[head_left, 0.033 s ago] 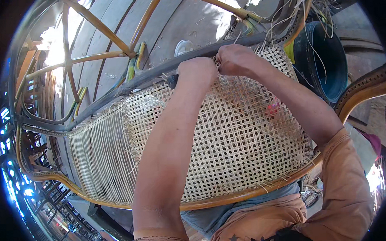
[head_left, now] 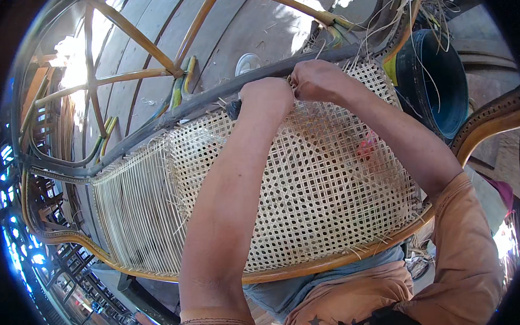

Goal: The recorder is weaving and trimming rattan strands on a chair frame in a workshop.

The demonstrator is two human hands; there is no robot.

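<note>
A chair or bench frame (head_left: 309, 271) of bent rattan lies across my lap. Woven cane webbing (head_left: 307, 206) fills its right part, and its left part has only parallel cane strands (head_left: 138, 207). At the far dark rail (head_left: 212, 94), my left hand (head_left: 267, 98) is closed in a fist. A dark, blunt tool end (head_left: 233, 110) sticks out from its left side; the rest is hidden in the fist. Touching it, my right hand (head_left: 319, 83) is closed in a pinch at the webbing's far edge. What its fingers hold is too small to make out.
A dark blue-green bucket (head_left: 440, 87) stands at the right, with loose cane strands (head_left: 415, 8) hanging above it. Rattan struts (head_left: 135, 35) cross the upper left over a plank floor (head_left: 221, 43). Cane ends stick up along the frame's near edge.
</note>
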